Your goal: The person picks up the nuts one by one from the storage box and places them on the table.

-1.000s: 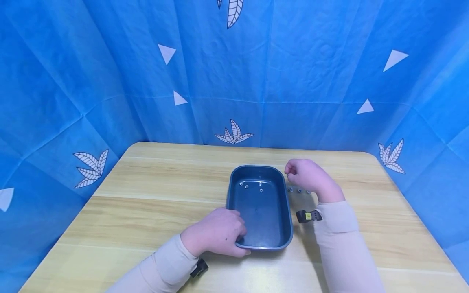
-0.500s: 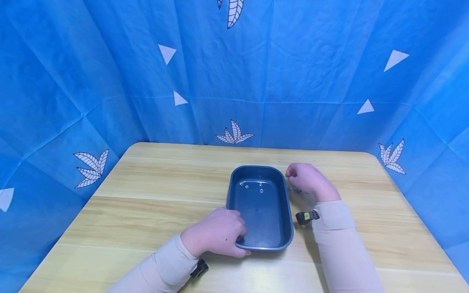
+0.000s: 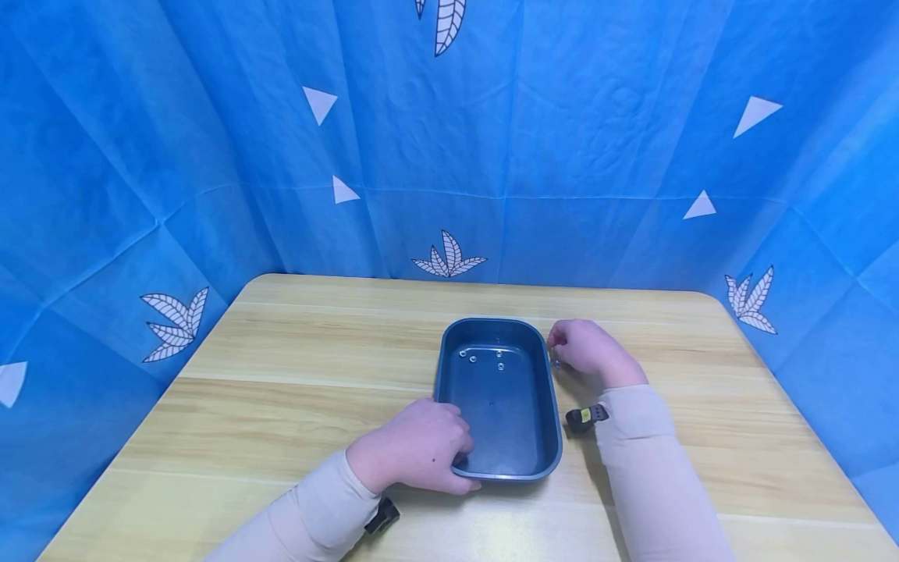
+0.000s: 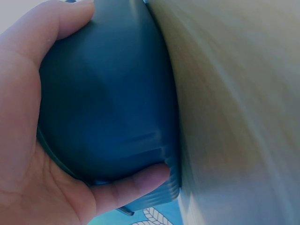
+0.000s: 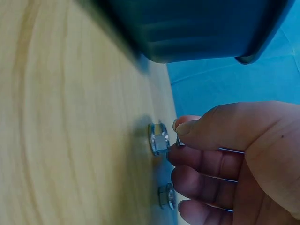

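Observation:
A dark blue rectangular tray (image 3: 492, 437) lies on the table with several small metal nuts (image 3: 500, 366) near its far end. My left hand (image 3: 421, 446) grips the tray's near left corner; the left wrist view shows its fingers round the tray wall (image 4: 108, 93). Just off the tray's right side, my right hand (image 3: 590, 351) is low over the table. Its thumb and index finger pinch a small shiny nut (image 5: 178, 140), mostly hidden by the fingertips. Close by on the table stand a flanged nut (image 5: 159, 139) and another nut (image 5: 166, 196).
The light wooden table (image 3: 295, 343) reaches back to a blue curtain (image 3: 562, 156) with white leaf and triangle prints. Black wrist straps (image 3: 586, 418) sit at both cuffs.
My right hand has come down and slightly nearer, covering most of the row of nuts beside the tray. The left hand and the tray have stayed put.

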Motion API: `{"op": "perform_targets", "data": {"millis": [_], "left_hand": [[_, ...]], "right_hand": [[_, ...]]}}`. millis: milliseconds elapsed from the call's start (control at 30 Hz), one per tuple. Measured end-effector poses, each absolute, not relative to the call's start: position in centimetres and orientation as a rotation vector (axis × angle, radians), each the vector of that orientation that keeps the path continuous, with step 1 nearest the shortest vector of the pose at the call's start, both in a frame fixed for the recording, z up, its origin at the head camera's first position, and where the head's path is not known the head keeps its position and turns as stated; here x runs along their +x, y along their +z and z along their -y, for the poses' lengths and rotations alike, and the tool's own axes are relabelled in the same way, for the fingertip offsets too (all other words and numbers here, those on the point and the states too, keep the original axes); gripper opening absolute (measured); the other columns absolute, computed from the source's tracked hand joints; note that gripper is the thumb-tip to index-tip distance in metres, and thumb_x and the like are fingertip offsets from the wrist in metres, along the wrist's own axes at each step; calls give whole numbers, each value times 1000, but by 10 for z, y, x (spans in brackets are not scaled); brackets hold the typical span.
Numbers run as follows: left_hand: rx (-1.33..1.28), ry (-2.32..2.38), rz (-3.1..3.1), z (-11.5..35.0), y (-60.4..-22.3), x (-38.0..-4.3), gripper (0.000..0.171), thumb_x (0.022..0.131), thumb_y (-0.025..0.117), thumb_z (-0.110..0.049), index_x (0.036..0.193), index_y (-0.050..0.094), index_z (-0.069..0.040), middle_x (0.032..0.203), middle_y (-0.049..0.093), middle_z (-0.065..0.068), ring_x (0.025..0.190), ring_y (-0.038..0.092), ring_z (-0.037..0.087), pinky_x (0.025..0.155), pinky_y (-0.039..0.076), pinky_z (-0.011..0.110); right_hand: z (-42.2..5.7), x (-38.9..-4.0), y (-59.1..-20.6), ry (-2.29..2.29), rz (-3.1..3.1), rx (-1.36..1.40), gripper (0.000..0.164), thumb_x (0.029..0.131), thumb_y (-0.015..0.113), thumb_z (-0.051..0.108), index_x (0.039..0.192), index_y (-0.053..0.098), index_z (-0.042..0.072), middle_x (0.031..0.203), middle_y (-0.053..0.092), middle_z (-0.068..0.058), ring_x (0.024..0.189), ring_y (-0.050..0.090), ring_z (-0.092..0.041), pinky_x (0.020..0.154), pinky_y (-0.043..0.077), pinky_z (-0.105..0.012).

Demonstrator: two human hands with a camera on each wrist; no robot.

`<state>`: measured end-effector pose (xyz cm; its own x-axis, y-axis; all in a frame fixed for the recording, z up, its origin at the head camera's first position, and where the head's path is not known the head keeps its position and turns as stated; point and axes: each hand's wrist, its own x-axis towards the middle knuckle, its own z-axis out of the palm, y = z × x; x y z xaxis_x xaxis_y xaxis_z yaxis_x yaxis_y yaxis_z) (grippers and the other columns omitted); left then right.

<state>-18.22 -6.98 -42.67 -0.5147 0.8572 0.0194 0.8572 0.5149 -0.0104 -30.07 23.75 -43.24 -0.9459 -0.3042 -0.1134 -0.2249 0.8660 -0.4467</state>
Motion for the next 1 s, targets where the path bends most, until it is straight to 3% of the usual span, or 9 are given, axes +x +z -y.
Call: {"op": "perform_targets", "data": {"millis": [1000], "left_hand": [[-1536, 0, 2738, 70, -425, -182, 50, 83, 66, -65, 58, 49, -26, 59, 40, -17, 63, 39, 7, 55, 31, 21]], "right_hand": [[-238, -301, -439, -633, -2879, -367, 17, 92, 57, 4, 100, 70, 11, 97, 68, -6, 93, 62, -28, 90, 48, -51]]}}
